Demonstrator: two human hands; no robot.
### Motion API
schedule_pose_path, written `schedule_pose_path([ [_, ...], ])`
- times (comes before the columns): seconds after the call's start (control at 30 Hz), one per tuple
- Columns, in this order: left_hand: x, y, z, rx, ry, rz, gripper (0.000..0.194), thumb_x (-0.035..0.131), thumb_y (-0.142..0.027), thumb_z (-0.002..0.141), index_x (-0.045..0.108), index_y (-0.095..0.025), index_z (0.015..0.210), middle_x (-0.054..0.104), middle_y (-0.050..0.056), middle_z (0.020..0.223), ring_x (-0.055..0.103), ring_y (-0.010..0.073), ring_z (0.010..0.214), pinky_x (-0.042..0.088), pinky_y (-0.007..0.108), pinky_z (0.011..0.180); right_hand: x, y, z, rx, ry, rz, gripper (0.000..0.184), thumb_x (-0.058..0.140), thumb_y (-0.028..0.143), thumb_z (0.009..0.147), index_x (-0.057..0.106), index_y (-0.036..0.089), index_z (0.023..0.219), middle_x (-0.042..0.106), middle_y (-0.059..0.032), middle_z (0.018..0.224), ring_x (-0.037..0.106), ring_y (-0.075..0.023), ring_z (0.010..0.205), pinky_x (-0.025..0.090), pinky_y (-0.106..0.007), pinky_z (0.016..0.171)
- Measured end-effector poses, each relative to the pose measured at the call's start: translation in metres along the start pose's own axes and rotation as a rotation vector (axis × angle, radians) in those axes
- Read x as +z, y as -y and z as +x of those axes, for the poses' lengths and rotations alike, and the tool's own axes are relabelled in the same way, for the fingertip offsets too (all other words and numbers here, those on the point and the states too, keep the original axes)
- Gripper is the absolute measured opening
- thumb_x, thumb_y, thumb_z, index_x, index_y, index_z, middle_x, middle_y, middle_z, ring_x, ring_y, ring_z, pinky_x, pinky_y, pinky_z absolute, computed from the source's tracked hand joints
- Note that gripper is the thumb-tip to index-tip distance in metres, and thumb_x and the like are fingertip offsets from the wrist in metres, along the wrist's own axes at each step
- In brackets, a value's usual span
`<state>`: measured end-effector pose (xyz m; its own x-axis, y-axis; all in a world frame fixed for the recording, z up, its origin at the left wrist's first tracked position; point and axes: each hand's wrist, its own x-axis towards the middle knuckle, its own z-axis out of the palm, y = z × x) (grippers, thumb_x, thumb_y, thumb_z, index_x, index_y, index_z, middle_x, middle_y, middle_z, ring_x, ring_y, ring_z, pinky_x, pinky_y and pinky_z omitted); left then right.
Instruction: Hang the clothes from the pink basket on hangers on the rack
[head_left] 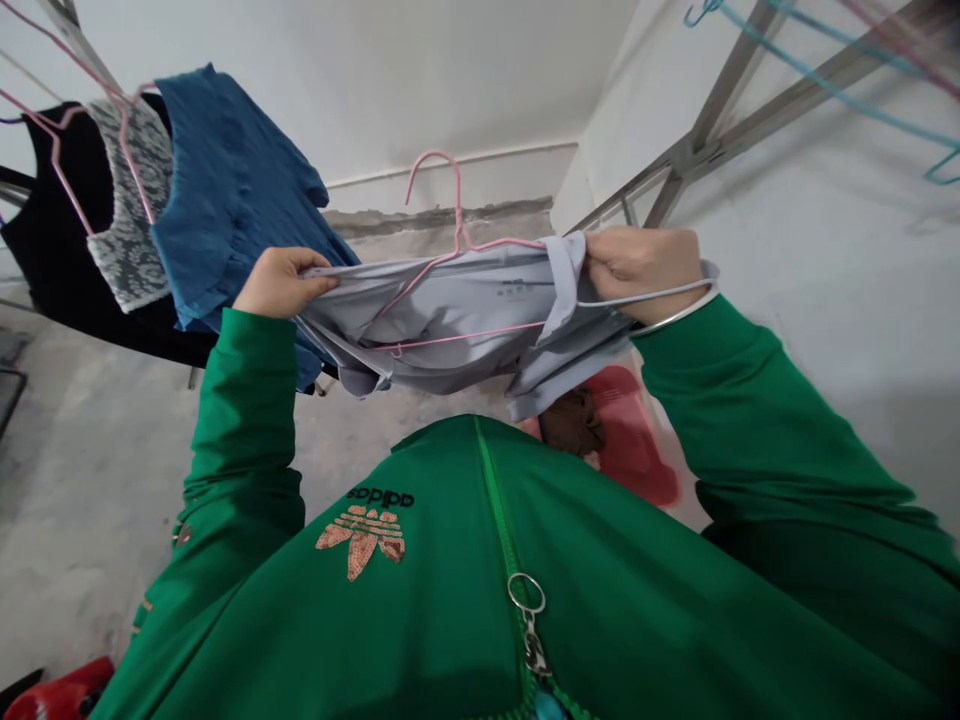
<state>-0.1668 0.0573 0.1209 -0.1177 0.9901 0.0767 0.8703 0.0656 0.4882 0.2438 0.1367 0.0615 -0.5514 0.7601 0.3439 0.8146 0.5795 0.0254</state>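
A pale grey garment (480, 320) is stretched between both hands at chest height, with a pink wire hanger (455, 215) threaded inside it and its hook sticking up. My left hand (279, 282) is closed on the garment's left edge. My right hand (639, 268) grips the right edge in a fist, a thin bangle on that wrist. Both arms wear green sleeves.
A blue top (225, 180), a grey lace piece (135, 210) and a black garment (52, 230) hang on pink hangers at the left. A metal rack frame (720, 120) runs along the right wall with teal hangers (941, 165). A red basin (630, 440) with dark cloth sits on the floor below.
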Motion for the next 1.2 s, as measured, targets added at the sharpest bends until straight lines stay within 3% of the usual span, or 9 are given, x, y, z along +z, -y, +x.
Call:
schedule_pose_path([
  [0.1,-0.003,-0.003,0.002,0.018,-0.124,-0.079,0.017,0.070,-0.010,0.071,0.062,-0.007,0.086,0.050,-0.005,0.062,0.042,0.0048,0.057,0.033,0.019,0.056,-0.010,0.006,0.001,0.032,-0.017,-0.076,0.023,0.044,0.022,0.090,0.065,0.018,0.097,0.069,-0.0059,0.089,0.057,-0.0154,0.077,0.016,-0.030,0.055],
  [0.23,-0.006,-0.016,-0.009,0.005,-0.070,-0.338,0.022,0.065,-0.013,0.082,0.051,-0.011,0.098,0.042,-0.008,0.059,0.038,0.0029,0.049,0.033,0.017,0.051,-0.024,0.013,0.002,0.088,-0.017,-0.093,0.027,0.041,0.024,0.093,0.066,0.015,0.100,0.068,-0.0078,0.088,0.055,-0.0142,0.074,0.014,-0.030,0.055],
  [0.43,0.043,-0.060,-0.076,0.202,0.408,-0.741,0.078,0.077,-0.048,0.068,0.035,-0.032,0.132,0.060,0.004,0.096,0.063,0.0160,0.073,0.052,0.028,0.058,-0.015,-0.001,-0.004,0.182,-0.105,-0.072,0.032,0.037,0.024,0.093,0.067,0.013,0.101,0.066,-0.0107,0.086,0.054,-0.0152,0.075,0.020,-0.030,0.057],
  [0.53,0.073,-0.056,-0.090,0.277,0.560,-0.716,0.078,0.075,-0.043,0.071,0.034,-0.035,0.136,0.057,0.011,0.118,0.065,0.0220,0.091,0.056,0.031,0.064,-0.003,-0.012,-0.015,0.158,-0.202,-0.025,0.033,0.037,0.020,0.091,0.069,0.013,0.097,0.066,-0.0113,0.081,0.057,-0.0170,0.076,0.030,-0.030,0.060],
  [0.63,0.081,-0.025,-0.072,0.176,0.157,-0.534,0.057,0.061,-0.035,0.082,0.038,-0.030,0.134,0.054,0.012,0.122,0.063,0.0222,0.097,0.056,0.035,0.070,0.004,-0.022,-0.026,0.108,-0.275,0.038,0.036,0.036,0.019,0.087,0.070,0.012,0.095,0.066,-0.0122,0.075,0.060,-0.0191,0.075,0.038,-0.029,0.063],
  [0.73,0.084,0.013,-0.039,0.112,-0.230,-0.249,0.056,0.067,-0.029,0.075,0.047,-0.021,0.127,0.052,0.013,0.127,0.053,0.0267,0.117,0.050,0.042,0.091,0.004,-0.028,-0.034,0.070,-0.304,0.100,0.037,0.037,0.021,0.085,0.071,0.014,0.094,0.066,-0.0117,0.071,0.061,-0.0196,0.072,0.041,-0.028,0.063],
  [0.83,0.097,0.037,-0.014,0.104,-0.191,-0.205,0.058,0.070,-0.027,0.070,0.050,-0.017,0.124,0.057,0.013,0.122,0.052,0.0273,0.119,0.043,0.044,0.101,0.000,-0.029,-0.037,0.040,-0.347,0.208,0.035,0.037,0.023,0.086,0.071,0.017,0.088,0.066,-0.0112,0.071,0.061,-0.0185,0.069,0.043,-0.027,0.063],
  [1.0,0.121,0.040,0.004,-0.023,-0.172,-0.458,0.042,0.059,-0.024,0.074,0.055,-0.016,0.116,0.061,0.000,0.075,0.061,0.0162,0.076,0.050,0.033,0.079,-0.012,-0.026,-0.043,0.072,-0.363,0.359,0.034,0.039,0.027,0.086,0.071,0.017,0.078,0.064,-0.0106,0.066,0.059,-0.0183,0.062,0.044,-0.029,0.061],
  [1.2,0.109,0.043,0.015,-0.065,-0.206,-0.336,0.008,0.057,-0.024,0.072,0.059,-0.016,0.069,0.057,0.000,0.066,0.053,0.0140,0.068,0.046,0.028,0.071,-0.016,-0.028,-0.054,0.211,-0.338,0.480,0.027,0.047,0.028,0.084,0.073,0.018,0.084,0.069,-0.0102,0.075,0.064,-0.0179,0.068,0.047,-0.027,0.063],
])
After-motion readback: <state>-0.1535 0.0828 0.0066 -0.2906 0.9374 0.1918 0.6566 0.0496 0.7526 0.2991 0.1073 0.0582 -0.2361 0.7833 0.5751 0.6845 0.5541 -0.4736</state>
